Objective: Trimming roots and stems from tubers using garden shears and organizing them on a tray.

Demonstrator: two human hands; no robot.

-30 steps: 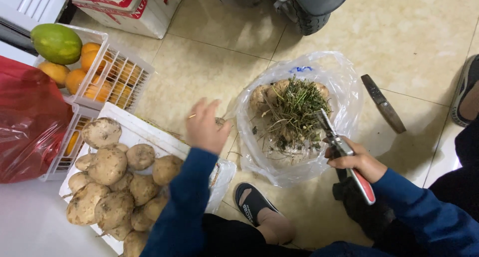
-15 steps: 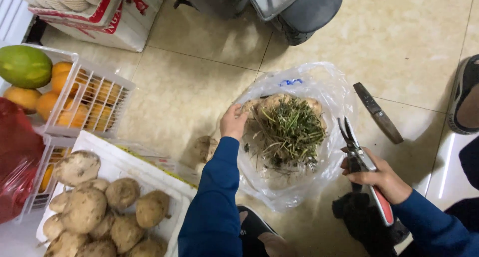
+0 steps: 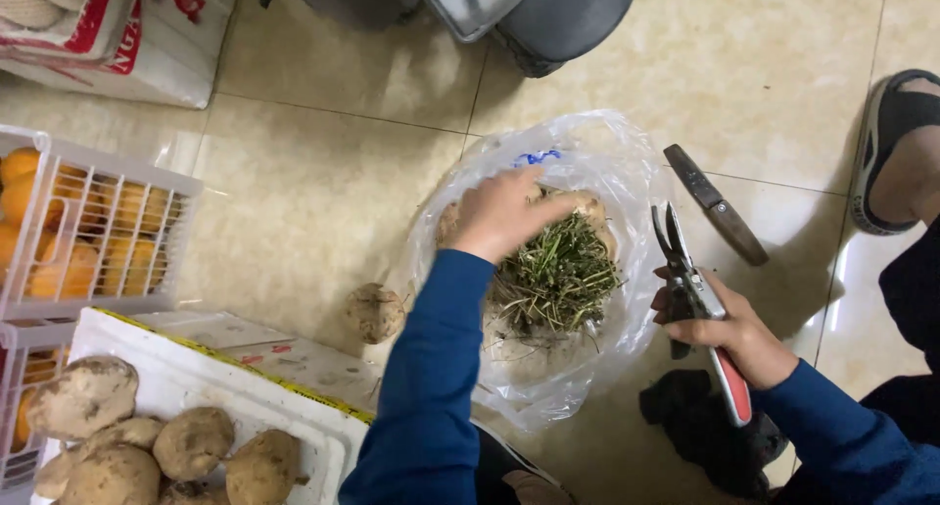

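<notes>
Low over the glossy tiled floor (image 3: 323, 192), the left hand (image 3: 504, 214) reaches, fingers loosely spread, into a crinkled clear plastic bag (image 3: 612, 157) of wiry green trimmings (image 3: 558, 278) and knobbly tubers. The right hand (image 3: 729, 331) has its grip wrapped around red-handled pruning shears (image 3: 697, 304), blades parted. A dusty round tuber (image 3: 374, 311) lies just beside the bag.

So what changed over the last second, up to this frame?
The left hand moved from beside the white box to over the open plastic bag. A root vegetable now lies on the floor. The right hand kept its grip on the pruning shears; the knife stayed put.
</notes>
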